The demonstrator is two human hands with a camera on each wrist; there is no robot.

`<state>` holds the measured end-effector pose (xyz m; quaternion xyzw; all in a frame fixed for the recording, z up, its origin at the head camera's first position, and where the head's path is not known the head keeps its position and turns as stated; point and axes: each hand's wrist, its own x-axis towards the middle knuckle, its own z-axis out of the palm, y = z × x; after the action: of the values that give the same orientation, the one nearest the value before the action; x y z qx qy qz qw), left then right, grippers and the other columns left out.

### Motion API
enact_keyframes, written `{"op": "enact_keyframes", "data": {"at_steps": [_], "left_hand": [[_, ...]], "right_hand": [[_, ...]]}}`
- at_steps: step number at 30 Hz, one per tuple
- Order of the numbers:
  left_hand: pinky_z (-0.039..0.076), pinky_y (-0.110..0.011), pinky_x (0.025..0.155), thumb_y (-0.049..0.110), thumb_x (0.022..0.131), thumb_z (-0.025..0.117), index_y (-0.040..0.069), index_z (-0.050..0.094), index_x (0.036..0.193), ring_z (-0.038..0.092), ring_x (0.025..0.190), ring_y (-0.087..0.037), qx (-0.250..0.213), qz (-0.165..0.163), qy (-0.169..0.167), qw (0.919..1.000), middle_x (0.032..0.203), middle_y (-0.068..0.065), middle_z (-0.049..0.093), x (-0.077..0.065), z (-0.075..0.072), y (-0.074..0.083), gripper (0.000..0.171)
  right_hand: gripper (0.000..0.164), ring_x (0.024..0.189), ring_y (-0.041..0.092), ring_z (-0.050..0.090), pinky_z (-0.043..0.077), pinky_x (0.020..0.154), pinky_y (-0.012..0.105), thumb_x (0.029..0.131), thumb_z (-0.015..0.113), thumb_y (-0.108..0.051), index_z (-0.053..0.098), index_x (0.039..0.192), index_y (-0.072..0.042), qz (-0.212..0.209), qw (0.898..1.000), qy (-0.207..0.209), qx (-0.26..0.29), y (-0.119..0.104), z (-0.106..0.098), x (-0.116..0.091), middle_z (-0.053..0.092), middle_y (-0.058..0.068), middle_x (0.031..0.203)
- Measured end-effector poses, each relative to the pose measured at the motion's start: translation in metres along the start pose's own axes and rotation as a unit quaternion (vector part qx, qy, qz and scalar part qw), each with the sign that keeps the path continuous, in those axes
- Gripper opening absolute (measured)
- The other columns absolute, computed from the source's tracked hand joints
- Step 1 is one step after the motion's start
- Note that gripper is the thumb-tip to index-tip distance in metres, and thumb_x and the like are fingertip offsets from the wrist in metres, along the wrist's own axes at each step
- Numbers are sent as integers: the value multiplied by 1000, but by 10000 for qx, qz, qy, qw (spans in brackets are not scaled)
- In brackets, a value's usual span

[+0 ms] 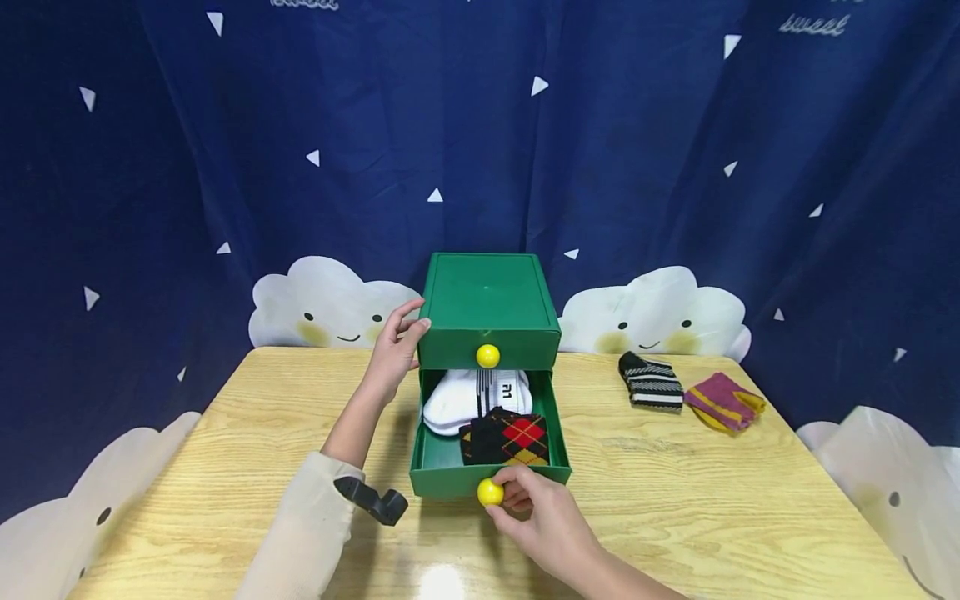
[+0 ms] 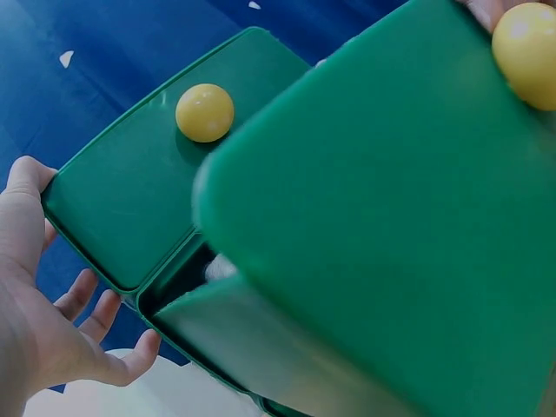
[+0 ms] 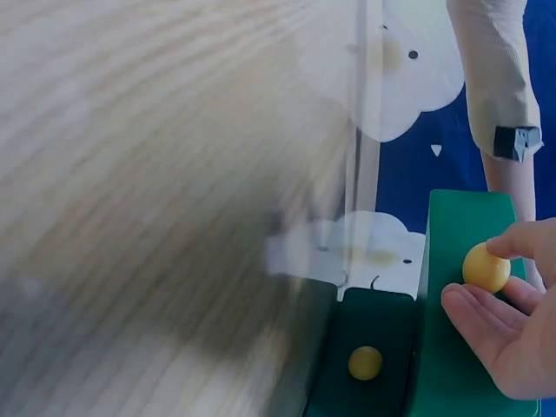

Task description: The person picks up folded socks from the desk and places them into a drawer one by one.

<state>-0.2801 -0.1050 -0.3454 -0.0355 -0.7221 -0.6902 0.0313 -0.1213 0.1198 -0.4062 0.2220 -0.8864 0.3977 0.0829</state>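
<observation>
A green two-drawer box [image 1: 486, 292] stands on the table with its lower drawer [image 1: 442, 483] pulled out. My right hand [image 1: 546, 521] pinches that drawer's round yellow knob [image 1: 491, 492] between thumb and fingers; the right wrist view shows the same knob [image 3: 486, 268] in the grip. Against the box's upper left side rests my left hand [image 1: 393, 354], its fingers spread and loosely bent in the left wrist view. Inside the lower drawer lie white socks [image 1: 457, 400] with black stripes and, in front of them, black argyle socks [image 1: 502, 440] with red and yellow diamonds. The upper drawer [image 1: 450, 352] is closed.
Right of the box, a black-and-white striped pair of socks [image 1: 652, 383] lies folded on the wooden table [image 1: 675, 517]. Beside it is a maroon and mustard pair [image 1: 723, 402]. A blue curtain [image 1: 480, 125] with cloud shapes hangs behind and around the table.
</observation>
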Motion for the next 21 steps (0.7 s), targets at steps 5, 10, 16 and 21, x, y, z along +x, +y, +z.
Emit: {"op": "enact_keyframes", "data": {"at_steps": [5,10,16,21], "left_hand": [[40,-60,96,32,95,50,32,41,138,44,125,-29,-33,-5,-17,10000,134,-12,40,0,0,1,44],[40,-60,96,31,95,50,30,40,138,43,123,-28,-84,6,-18,10000,133,-12,40,0,0,1,45],[40,-59,96,31,95,50,30,40,139,44,122,-28,-89,-22,-26,10000,133,-12,40,0,0,0,45],[41,-58,95,32,95,50,32,41,138,45,123,-28,-29,-39,-41,10000,133,-11,41,-1,-1,0,45]], "right_hand": [[23,71,3,61,52,63,18,78,74,-11,60,96,-15,19,9997,194,167,2,-2,8,66,-3,82],[23,70,2,59,52,62,17,77,74,-10,61,96,-14,-5,9994,238,271,3,-3,16,66,-4,80],[24,69,1,59,52,62,18,76,74,-9,61,95,-13,113,9992,249,277,6,-3,23,66,-4,79],[23,69,0,59,52,62,18,76,74,-8,62,96,-13,218,9990,190,345,10,-3,28,66,-4,79]]}}
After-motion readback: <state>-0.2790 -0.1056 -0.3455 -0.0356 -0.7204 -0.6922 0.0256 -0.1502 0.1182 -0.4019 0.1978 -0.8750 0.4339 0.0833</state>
